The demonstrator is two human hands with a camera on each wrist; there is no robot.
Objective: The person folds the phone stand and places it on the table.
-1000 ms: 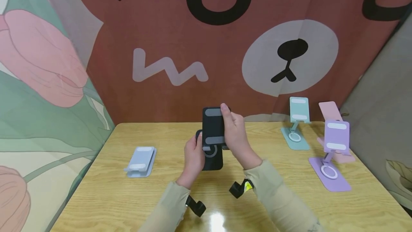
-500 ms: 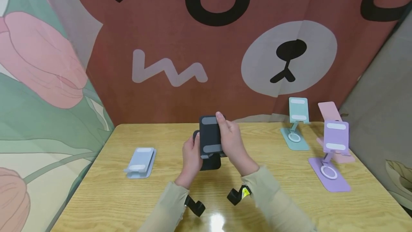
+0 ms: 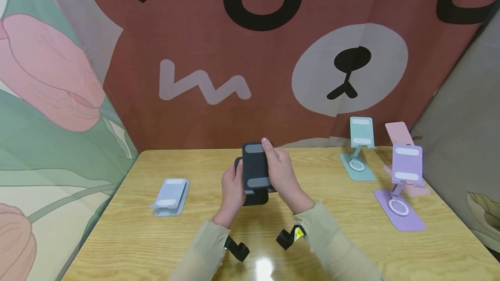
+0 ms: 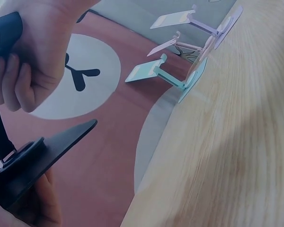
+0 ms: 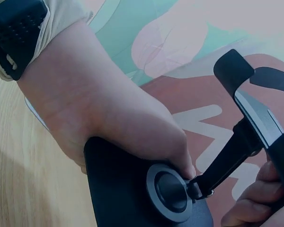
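Note:
Both hands hold a black phone stand above the table's middle. Its upper plate (image 3: pixel 255 166), with two grey pads, faces the head camera. My right hand (image 3: pixel 284 174) grips this plate by its right side, thumb along the top edge. My left hand (image 3: pixel 233 187) holds the base (image 3: pixel 258 198), which is mostly covered by the plate in the head view. In the right wrist view, a hinged arm (image 5: pixel 229 153) rises at a slant from beside the grey ring (image 5: pixel 154 189) on the base. The left wrist view shows the base (image 4: pixel 57 149) edge-on, apart from the right hand's curled fingers (image 4: pixel 23 87).
A folded light-blue phone stand (image 3: pixel 170 196) lies on the left of the wooden table (image 3: pixel 129 237). Unfolded stands in teal (image 3: pixel 361 131), pink (image 3: pixel 398 133) and purple (image 3: pixel 407 164) are grouped at the right. A printed curtain (image 3: pixel 195 125) hangs behind the table.
My right hand has come down with the upper plate, which covers more of the base, including its ring. The left hand has stayed nearly in place. Over the last half second little has moved.

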